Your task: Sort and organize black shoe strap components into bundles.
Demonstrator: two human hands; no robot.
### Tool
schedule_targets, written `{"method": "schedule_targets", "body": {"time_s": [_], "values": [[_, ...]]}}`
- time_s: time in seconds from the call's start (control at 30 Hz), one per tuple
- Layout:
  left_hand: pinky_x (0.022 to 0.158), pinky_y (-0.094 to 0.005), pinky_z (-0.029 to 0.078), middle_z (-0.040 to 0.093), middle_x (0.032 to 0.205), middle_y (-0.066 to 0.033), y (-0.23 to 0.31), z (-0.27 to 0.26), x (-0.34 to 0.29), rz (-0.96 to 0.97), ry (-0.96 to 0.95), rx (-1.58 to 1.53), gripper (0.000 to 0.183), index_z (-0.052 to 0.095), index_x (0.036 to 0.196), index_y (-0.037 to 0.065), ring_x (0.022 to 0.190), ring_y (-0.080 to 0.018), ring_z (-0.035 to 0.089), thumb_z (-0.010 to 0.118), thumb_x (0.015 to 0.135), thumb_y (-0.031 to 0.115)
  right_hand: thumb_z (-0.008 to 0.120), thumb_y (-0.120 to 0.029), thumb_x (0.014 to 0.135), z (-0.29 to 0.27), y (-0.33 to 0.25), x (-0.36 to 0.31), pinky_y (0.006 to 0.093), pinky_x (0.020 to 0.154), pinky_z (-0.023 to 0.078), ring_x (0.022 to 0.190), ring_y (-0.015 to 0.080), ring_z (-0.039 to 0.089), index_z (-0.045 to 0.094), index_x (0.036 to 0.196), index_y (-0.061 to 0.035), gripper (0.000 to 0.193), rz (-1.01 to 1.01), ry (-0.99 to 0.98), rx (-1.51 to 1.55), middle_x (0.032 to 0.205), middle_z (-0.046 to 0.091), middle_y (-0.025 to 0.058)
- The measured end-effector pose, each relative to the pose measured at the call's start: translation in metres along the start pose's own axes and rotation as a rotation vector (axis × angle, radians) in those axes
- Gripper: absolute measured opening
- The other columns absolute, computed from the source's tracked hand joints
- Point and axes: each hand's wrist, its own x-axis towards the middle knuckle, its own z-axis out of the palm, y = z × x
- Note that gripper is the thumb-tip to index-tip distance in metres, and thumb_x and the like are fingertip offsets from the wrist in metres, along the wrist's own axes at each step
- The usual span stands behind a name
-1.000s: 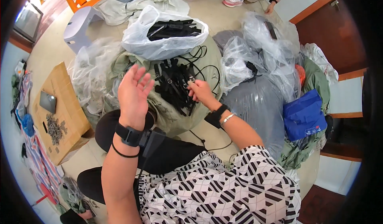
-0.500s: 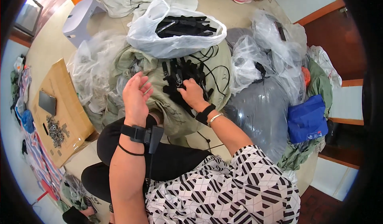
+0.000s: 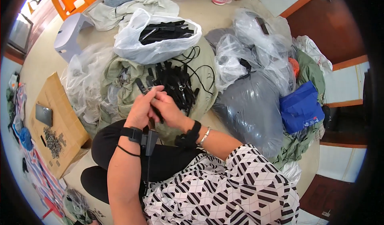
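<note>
My left hand (image 3: pixel 139 108) and my right hand (image 3: pixel 169 111) meet in front of my knees. Both are closed on a black strap (image 3: pixel 141 85), whose one end sticks out beyond the fingers; the fingers hide its middle. Just past my right hand lies a heap of black straps (image 3: pixel 175 79) with small metal fittings, resting on a stuffed pale green sack (image 3: pixel 206 79). Behind the heap, an open white plastic bag (image 3: pixel 134 49) holds many more black strips.
At left, a cardboard sheet (image 3: pixel 76 125) carries a pile of small metal parts (image 3: pixel 53 142) and a dark flat box (image 3: pixel 44 115). Full grey plastic bags (image 3: pixel 250 111) and a blue bag (image 3: pixel 302 109) crowd the right. A pale stool (image 3: pixel 68 37) stands at far left.
My right hand has come away from the heap, leftward to my left hand, with a black strap. My left hand, open and empty before, has closed on it. The whole view has shifted slightly.
</note>
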Motion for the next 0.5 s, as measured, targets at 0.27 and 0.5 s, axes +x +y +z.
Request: {"method": "schedule_targets", "body": {"time_s": [0.27,0.5], "values": [[0.073,-0.0297,0.046,0.063,0.092,-0.0104,-0.004,-0.022,-0.002,0.269,0.38,-0.247,0.032,0.055,0.108,-0.001,0.078,-0.0178,0.06,0.047,0.091,0.025,0.046,-0.019,0.092,-0.012,0.027,-0.012,0.0216,0.043,0.041,0.046,0.0088,0.05,0.056,0.088,-0.0035,0.019,0.163,-0.174,-0.386,0.061,0.055,0.0019],[0.044,-0.0248,0.03,0.042,0.064,0.0023,0.007,-0.023,-0.007,0.292,0.462,-0.436,0.029,0.057,0.101,0.001,0.049,-0.0076,0.034,0.047,0.092,0.027,0.057,-0.022,0.084,-0.152,0.028,-0.024,0.0295,0.044,0.044,0.049,0.0171,0.056,0.059,0.086,-0.0022,0.02,0.112,0.551,-0.667,0.063,0.06,0.0088]]}}
